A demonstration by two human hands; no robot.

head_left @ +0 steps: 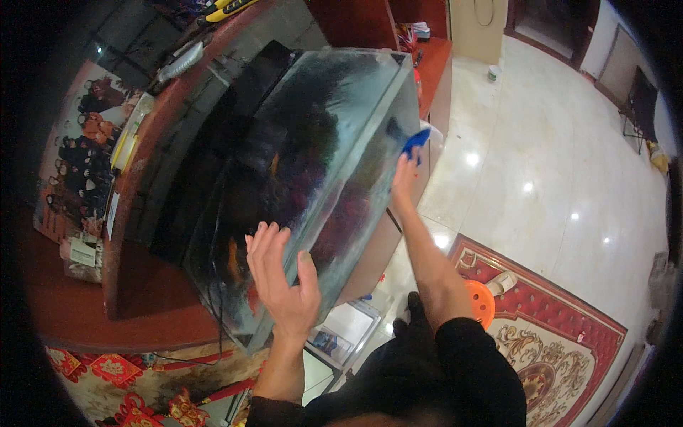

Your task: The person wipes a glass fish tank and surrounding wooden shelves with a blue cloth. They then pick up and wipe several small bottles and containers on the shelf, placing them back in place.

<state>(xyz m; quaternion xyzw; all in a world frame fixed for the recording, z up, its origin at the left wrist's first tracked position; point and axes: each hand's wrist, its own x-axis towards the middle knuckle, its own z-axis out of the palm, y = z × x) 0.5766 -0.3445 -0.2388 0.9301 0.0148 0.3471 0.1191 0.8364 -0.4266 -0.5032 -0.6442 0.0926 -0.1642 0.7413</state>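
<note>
A rectangular glass fish tank (pixel 353 191) with a cloudy front pane stands before me, running from lower left to upper right. Inside, an orange fish (pixel 233 260) shows near the left end and a smaller orange shape (pixel 274 164) farther along. My left hand (pixel 286 288) is at the tank's near left part, over its top edge, fingers stretched and thumb apart, holding nothing. Toward the far right end, my right hand (pixel 404 179) presses a blue cloth (pixel 417 144) to the outside of the front pane. Its fingertips are partly blurred.
A dark red wooden counter (pixel 142 329) runs behind and left of the tank. On its ledge lie a yellow tape-like roll (pixel 126 146) and a group photo (pixel 85 153). An orange plastic stool (pixel 480 304) and a red patterned rug (pixel 551 341) lie to the right on shiny tiles.
</note>
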